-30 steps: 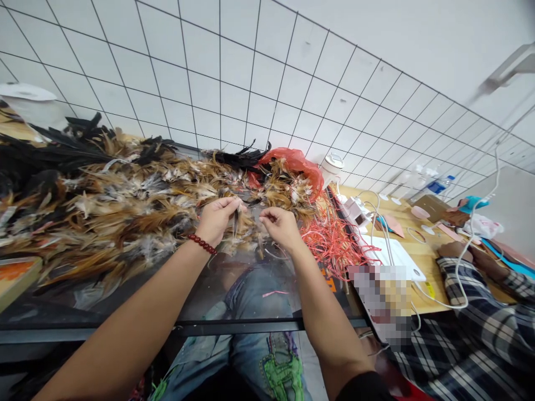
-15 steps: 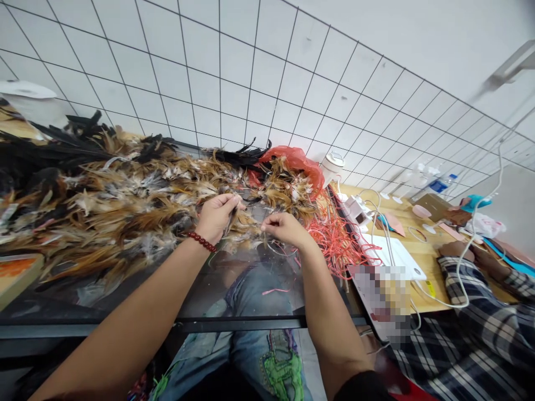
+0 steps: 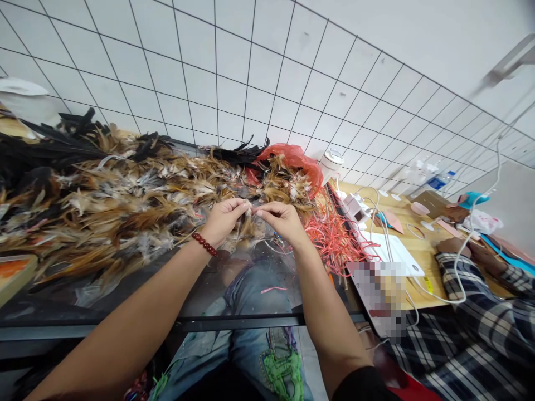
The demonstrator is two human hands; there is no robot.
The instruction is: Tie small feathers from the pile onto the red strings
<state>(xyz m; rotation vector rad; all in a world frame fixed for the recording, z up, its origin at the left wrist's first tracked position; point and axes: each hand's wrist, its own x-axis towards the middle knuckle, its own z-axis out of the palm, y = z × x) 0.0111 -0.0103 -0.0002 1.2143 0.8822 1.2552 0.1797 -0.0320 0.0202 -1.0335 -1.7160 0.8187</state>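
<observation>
My left hand (image 3: pixel 228 217), with a dark red bead bracelet (image 3: pixel 204 244) at its wrist, pinches brown feathers (image 3: pixel 244 229) that hang below the fingertips. Close beside it, my right hand (image 3: pixel 284 221) has thumb and forefinger pressed together at the feathers' pale upper end. Whatever lies in that pinch is too small to make out. A large heap of brown, white and grey feathers (image 3: pixel 137 209) spreads to the left of my hands. Right of them lies a tangle of red and pink strings (image 3: pixel 334 236).
Long black feathers (image 3: pixel 54 145) lie at the back left. A red plastic bag (image 3: pixel 296 159) and a white lidded container (image 3: pixel 331 161) stand by the wire grid (image 3: pixel 234 72). On the right are white cables, a white board (image 3: pixel 388 253) and a co-worker's plaid sleeve (image 3: pixel 455 273).
My hands have come together, the right moving left and slightly up to the left hand's fingertips. The feathers now hang between them.
</observation>
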